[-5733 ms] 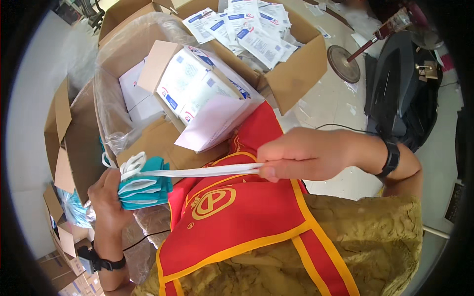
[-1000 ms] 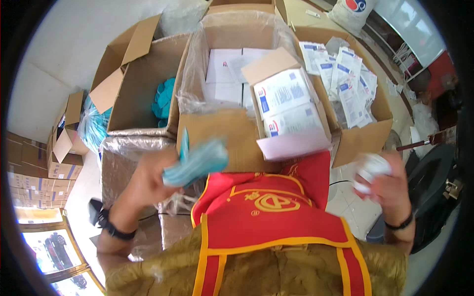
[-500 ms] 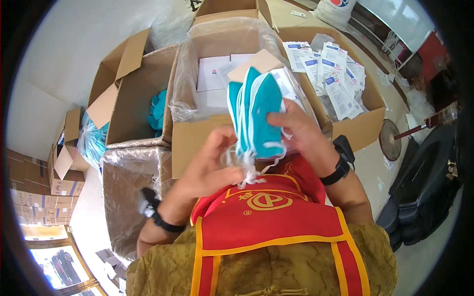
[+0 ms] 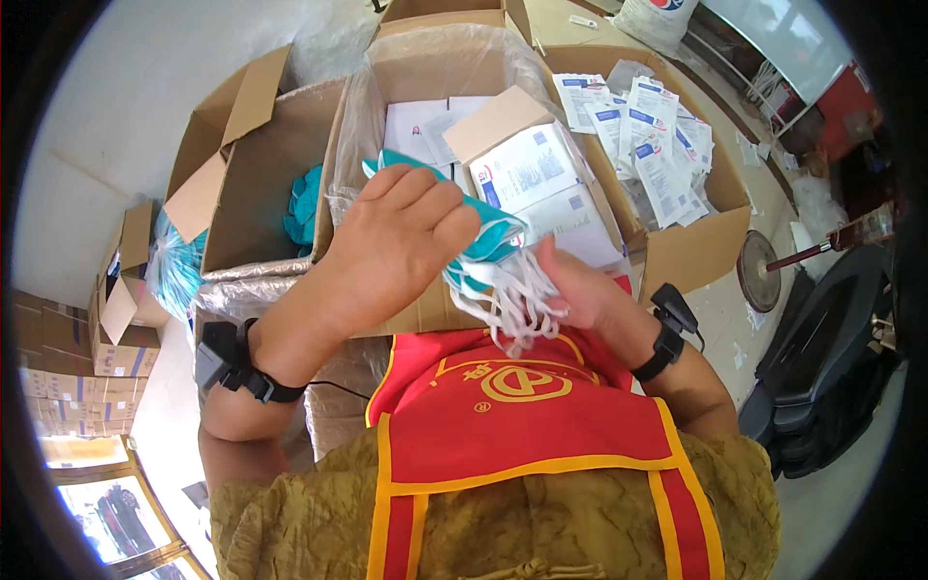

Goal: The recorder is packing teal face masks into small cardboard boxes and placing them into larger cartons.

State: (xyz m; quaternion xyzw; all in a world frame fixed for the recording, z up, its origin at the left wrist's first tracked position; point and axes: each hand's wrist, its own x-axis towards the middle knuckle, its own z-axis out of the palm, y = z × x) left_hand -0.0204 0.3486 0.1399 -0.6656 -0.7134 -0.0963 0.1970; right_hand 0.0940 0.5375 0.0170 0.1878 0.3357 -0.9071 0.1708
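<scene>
A stack of teal face masks (image 4: 495, 232) with white edging is tilted in front of my chest. My left hand (image 4: 401, 232) is closed over its upper left part, knuckles up, and hides much of it. White ear loops (image 4: 507, 295) hang in a loose bunch from the lower end. Beside those loops is my right hand (image 4: 585, 290), its thumb stretched upward and apart from the masks. The tips of its other fingers are partly hidden by the loops.
A plastic-lined carton (image 4: 353, 145) holds white boxes (image 4: 522, 169). To its left, another carton (image 4: 261, 184) contains teal items (image 4: 304, 208). An open carton (image 4: 701, 256) of white printed packets (image 4: 662, 179) stands right. A black chair (image 4: 822, 358) is farther right.
My left hand has moved up from the loops and turned over to grasp the masks. My right hand has let go of their side and moved down to the loops. The stack has tipped over.
</scene>
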